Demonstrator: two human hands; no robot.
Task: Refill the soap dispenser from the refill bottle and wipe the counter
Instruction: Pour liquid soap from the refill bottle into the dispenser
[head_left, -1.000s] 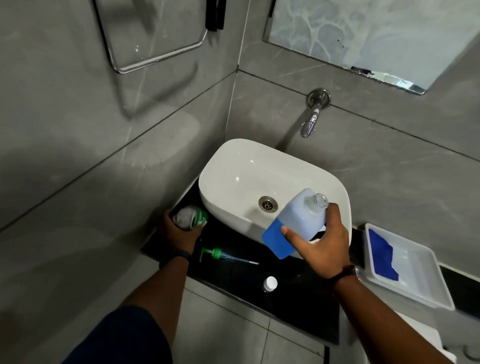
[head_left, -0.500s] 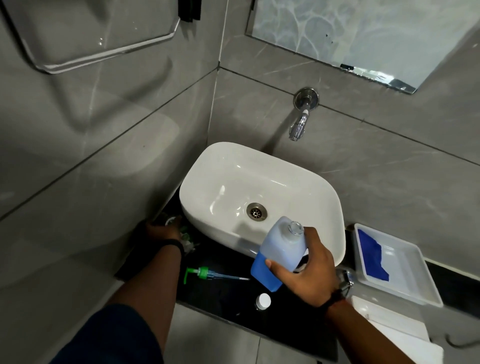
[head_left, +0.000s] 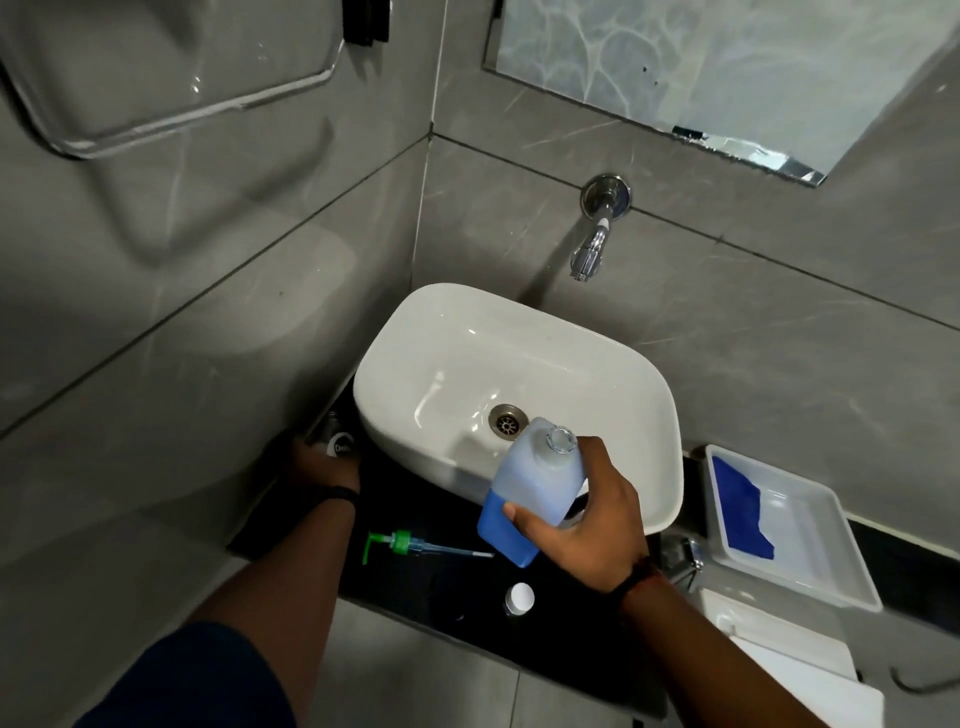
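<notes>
My right hand (head_left: 587, 525) grips the uncapped refill bottle (head_left: 535, 488), a translucent flask with blue liquid in its lower part, held over the near rim of the white basin (head_left: 441, 353). Its mouth points up and slightly away. My left hand (head_left: 322, 462) is closed around the soap dispenser bottle (head_left: 340, 447), which stands on the black counter (head_left: 431, 587) in the dark corner left of the basin; only its top shows. The green pump head (head_left: 410, 543) with its tube lies on the counter between my arms. A white cap (head_left: 519, 597) lies near the counter's front edge.
A white tray (head_left: 810, 545) holding a blue cloth (head_left: 737, 514) sits on the counter to the right. A chrome tap (head_left: 592, 249) juts from the grey tiled wall above the basin. A mirror (head_left: 727, 67) hangs top right and a towel rail (head_left: 182, 104) top left.
My left hand has set the dispenser bottle down into the corner left of the basin. The right hand has lowered the refill bottle and turned it more upright. The view has shifted.
</notes>
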